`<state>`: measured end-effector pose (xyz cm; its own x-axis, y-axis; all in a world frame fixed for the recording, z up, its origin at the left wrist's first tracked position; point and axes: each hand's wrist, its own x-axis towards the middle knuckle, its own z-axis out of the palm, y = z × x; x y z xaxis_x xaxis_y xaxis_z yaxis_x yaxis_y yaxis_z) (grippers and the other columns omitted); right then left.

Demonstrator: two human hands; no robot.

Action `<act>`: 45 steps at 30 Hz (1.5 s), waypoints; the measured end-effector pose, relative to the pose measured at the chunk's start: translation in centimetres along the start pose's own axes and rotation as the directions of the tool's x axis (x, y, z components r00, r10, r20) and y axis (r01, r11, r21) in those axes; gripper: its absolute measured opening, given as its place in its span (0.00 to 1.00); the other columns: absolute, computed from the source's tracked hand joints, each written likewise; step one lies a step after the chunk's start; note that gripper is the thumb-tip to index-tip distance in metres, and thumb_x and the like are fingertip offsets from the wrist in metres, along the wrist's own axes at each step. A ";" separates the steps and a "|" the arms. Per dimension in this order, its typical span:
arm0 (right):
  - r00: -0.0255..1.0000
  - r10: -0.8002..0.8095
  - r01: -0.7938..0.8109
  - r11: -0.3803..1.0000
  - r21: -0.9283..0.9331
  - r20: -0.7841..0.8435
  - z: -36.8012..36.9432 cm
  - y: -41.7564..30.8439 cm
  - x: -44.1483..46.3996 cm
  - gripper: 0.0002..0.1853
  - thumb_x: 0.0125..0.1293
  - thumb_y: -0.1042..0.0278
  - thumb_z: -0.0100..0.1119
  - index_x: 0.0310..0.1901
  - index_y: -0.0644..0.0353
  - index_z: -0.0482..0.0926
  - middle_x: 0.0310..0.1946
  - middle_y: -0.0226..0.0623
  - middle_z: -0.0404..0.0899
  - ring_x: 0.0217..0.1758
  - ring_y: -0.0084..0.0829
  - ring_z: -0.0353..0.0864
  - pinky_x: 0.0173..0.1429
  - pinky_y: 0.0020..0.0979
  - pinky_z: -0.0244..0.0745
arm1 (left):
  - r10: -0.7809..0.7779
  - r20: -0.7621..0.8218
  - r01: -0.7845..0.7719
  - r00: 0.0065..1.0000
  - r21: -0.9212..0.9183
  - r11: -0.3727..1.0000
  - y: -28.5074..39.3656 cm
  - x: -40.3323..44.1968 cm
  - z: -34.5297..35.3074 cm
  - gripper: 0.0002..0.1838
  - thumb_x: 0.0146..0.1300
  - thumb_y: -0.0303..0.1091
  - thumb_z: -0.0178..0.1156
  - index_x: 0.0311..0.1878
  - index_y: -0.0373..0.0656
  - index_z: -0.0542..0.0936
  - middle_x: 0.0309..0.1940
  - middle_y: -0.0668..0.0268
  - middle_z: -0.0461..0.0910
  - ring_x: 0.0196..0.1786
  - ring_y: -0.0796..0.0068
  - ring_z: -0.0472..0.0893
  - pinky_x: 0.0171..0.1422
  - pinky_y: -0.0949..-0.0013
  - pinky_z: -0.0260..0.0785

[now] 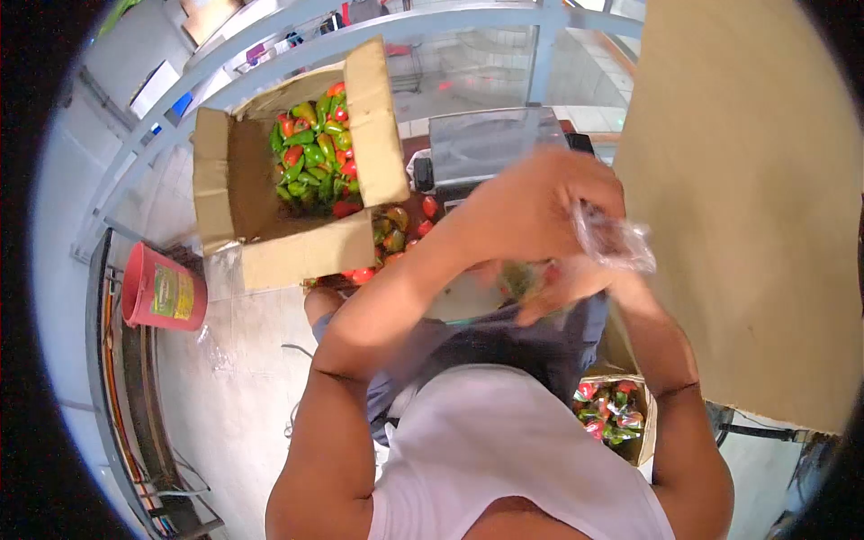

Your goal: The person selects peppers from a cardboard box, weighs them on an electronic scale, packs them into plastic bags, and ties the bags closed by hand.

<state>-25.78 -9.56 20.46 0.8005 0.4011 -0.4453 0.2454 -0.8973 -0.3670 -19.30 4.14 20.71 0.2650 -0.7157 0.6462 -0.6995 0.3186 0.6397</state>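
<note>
Both hands at work centre frame, forearms crossing, motion blur heavy. Left hand (558, 202) looks curled, its edge against crumpled clear plastic film (616, 241); whether the fingers pinch the film cannot be told. Right hand (576, 286) lies just below, fingers toward the left of the frame, beside a blurred handful of red and green peppers (517, 281); its grip is likewise unclear. Supply: cardboard box (301, 256), upper left, flaps open, with many loose peppers (310, 153) massed on its right side; more lie in a loose heap (394, 229) between that box and the left forearm. Finished share, by appearance: a smaller box (649, 423), lower right, holds peppers with a plastic glint (612, 409), probably wrapped, number not countable. Judged from this, some wrapping is done, one portion seems in hand, and the greater part of the visible peppers is left loose.
</note>
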 end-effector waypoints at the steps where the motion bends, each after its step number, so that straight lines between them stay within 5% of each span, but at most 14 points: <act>1: 0.962 -0.272 0.239 0.892 0.383 0.033 3.1 0.7 1.1 0.31 0.55 0.50 0.76 0.56 0.58 0.80 0.51 0.40 0.81 0.56 0.34 0.78 0.55 0.36 0.75 | 0.037 -0.119 -0.023 0.992 0.113 0.993 1.1 -0.6 -0.8 0.11 0.46 0.29 0.73 0.28 0.36 0.80 0.23 0.61 0.78 0.27 0.67 0.77 0.33 0.67 0.68; 5: 0.659 -0.732 0.472 0.224 0.853 -0.172 15.9 1.1 5.6 0.16 0.71 0.56 0.61 0.51 0.59 0.82 0.51 0.38 0.80 0.46 0.25 0.79 0.45 0.28 0.77 | -0.423 -0.306 0.466 0.853 0.078 0.881 0.4 -7.7 -2.4 0.07 0.53 0.26 0.74 0.26 0.41 0.83 0.23 0.69 0.79 0.28 0.82 0.74 0.31 0.75 0.63; 9: 0.791 -0.606 0.096 0.253 0.963 0.081 18.3 0.6 5.7 0.18 0.73 0.55 0.56 0.54 0.59 0.80 0.55 0.40 0.77 0.51 0.22 0.76 0.48 0.25 0.75 | -0.011 -0.686 0.464 0.727 0.480 0.745 -0.8 -10.8 -2.7 0.08 0.56 0.32 0.71 0.38 0.43 0.84 0.27 0.63 0.79 0.28 0.74 0.76 0.34 0.69 0.68; 12: 0.837 -0.536 0.069 0.300 0.951 0.108 19.0 0.4 5.7 0.20 0.75 0.53 0.54 0.58 0.59 0.78 0.52 0.39 0.78 0.52 0.22 0.75 0.47 0.24 0.75 | 0.082 -0.103 0.016 0.991 0.716 0.698 1.9 -10.7 -0.3 0.15 0.61 0.43 0.65 0.46 0.46 0.82 0.29 0.61 0.79 0.29 0.65 0.78 0.36 0.60 0.71; 16: 0.906 -0.368 -0.055 0.386 0.921 0.208 17.7 2.0 4.1 0.23 0.74 0.51 0.54 0.59 0.61 0.76 0.50 0.34 0.77 0.52 0.27 0.75 0.49 0.25 0.75 | -0.399 0.367 0.038 0.840 0.694 0.719 1.7 -16.5 2.0 0.17 0.60 0.49 0.62 0.43 0.48 0.80 0.26 0.67 0.77 0.28 0.62 0.80 0.32 0.54 0.71; 21: 0.688 -0.564 0.717 0.625 0.308 -0.457 8.4 1.4 0.9 0.14 0.63 0.58 0.66 0.45 0.56 0.85 0.41 0.31 0.78 0.51 0.35 0.75 0.55 0.35 0.70 | -0.201 0.322 -0.098 0.925 0.715 0.692 5.4 -15.6 -1.8 0.05 0.56 0.34 0.65 0.34 0.47 0.79 0.23 0.69 0.75 0.24 0.66 0.78 0.26 0.61 0.69; 24: 0.461 -0.531 0.557 0.797 -0.235 -0.711 3.8 1.8 -1.1 0.08 0.50 0.64 0.73 0.34 0.52 0.89 0.40 0.33 0.78 0.48 0.33 0.76 0.53 0.37 0.68 | -0.134 0.042 0.065 0.990 0.709 0.703 7.5 -14.0 -1.3 0.07 0.53 0.31 0.66 0.35 0.47 0.80 0.25 0.68 0.76 0.25 0.66 0.78 0.27 0.61 0.69; 28: 0.063 -0.147 0.780 0.624 -0.043 -0.987 3.5 1.4 0.2 0.08 0.50 0.68 0.75 0.33 0.54 0.87 0.38 0.32 0.77 0.44 0.32 0.75 0.52 0.35 0.68 | -0.453 -0.156 0.438 0.878 -0.122 0.891 9.9 -12.1 7.1 0.18 0.67 0.29 0.58 0.59 0.48 0.79 0.35 0.60 0.80 0.39 0.63 0.81 0.47 0.62 0.73; 29: 0.019 0.072 0.971 0.235 0.035 -0.997 4.4 0.0 1.7 0.08 0.53 0.68 0.75 0.30 0.59 0.85 0.38 0.33 0.76 0.44 0.32 0.74 0.49 0.34 0.70 | -0.500 -0.134 0.453 0.856 -0.273 0.849 8.3 -12.8 9.5 0.17 0.67 0.30 0.59 0.59 0.47 0.79 0.34 0.60 0.79 0.39 0.65 0.81 0.46 0.62 0.73; 32: 0.499 -0.145 0.699 -0.516 0.495 -0.855 7.1 -1.4 2.2 0.06 0.56 0.72 0.72 0.30 0.62 0.83 0.39 0.36 0.75 0.43 0.31 0.74 0.49 0.31 0.70 | -0.278 -0.247 0.291 0.928 0.020 0.956 1.7 -15.4 7.4 0.12 0.65 0.32 0.63 0.51 0.44 0.80 0.33 0.60 0.79 0.37 0.64 0.81 0.44 0.63 0.74; 35: 0.659 -0.306 0.751 0.225 0.620 -0.687 8.6 2.2 3.9 0.03 0.54 0.80 0.69 0.31 0.63 0.84 0.40 0.36 0.77 0.46 0.30 0.76 0.52 0.31 0.71 | -0.314 -0.183 0.363 0.932 0.509 0.781 1.6 -15.4 -0.2 0.05 0.62 0.31 0.64 0.39 0.41 0.81 0.32 0.59 0.80 0.37 0.57 0.82 0.41 0.59 0.74; 40: 0.221 0.120 0.812 0.527 0.251 -0.968 8.5 -0.5 6.7 0.08 0.51 0.84 0.70 0.30 0.62 0.82 0.41 0.37 0.77 0.47 0.31 0.77 0.52 0.30 0.73 | -0.300 -0.377 0.482 0.876 0.702 0.524 6.5 -14.9 3.7 0.06 0.65 0.31 0.61 0.42 0.40 0.80 0.32 0.59 0.81 0.37 0.56 0.83 0.39 0.56 0.75; 43: 0.055 0.232 0.947 0.295 0.125 -0.971 8.3 -5.1 6.2 0.10 0.52 0.79 0.74 0.26 0.61 0.79 0.40 0.35 0.75 0.48 0.31 0.76 0.53 0.32 0.72 | -0.535 -0.489 0.465 0.689 -0.267 0.844 6.6 -15.8 9.9 0.10 0.67 0.29 0.58 0.50 0.39 0.79 0.32 0.60 0.83 0.36 0.63 0.84 0.39 0.62 0.75; 45: 0.384 0.045 0.901 -0.236 0.363 -0.922 9.0 -5.6 5.2 0.09 0.53 0.76 0.74 0.26 0.60 0.79 0.40 0.35 0.74 0.47 0.31 0.75 0.53 0.32 0.72 | -0.512 -0.495 0.486 0.702 -0.192 0.853 5.0 -17.7 8.2 0.11 0.66 0.29 0.59 0.49 0.38 0.80 0.36 0.59 0.84 0.39 0.65 0.84 0.42 0.63 0.76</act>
<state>-27.95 -0.80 12.87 0.8226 -0.0571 0.5658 0.4649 0.6406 -0.6112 -32.92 13.34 9.03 0.8724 -0.3583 0.3324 -0.3404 0.0428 0.9393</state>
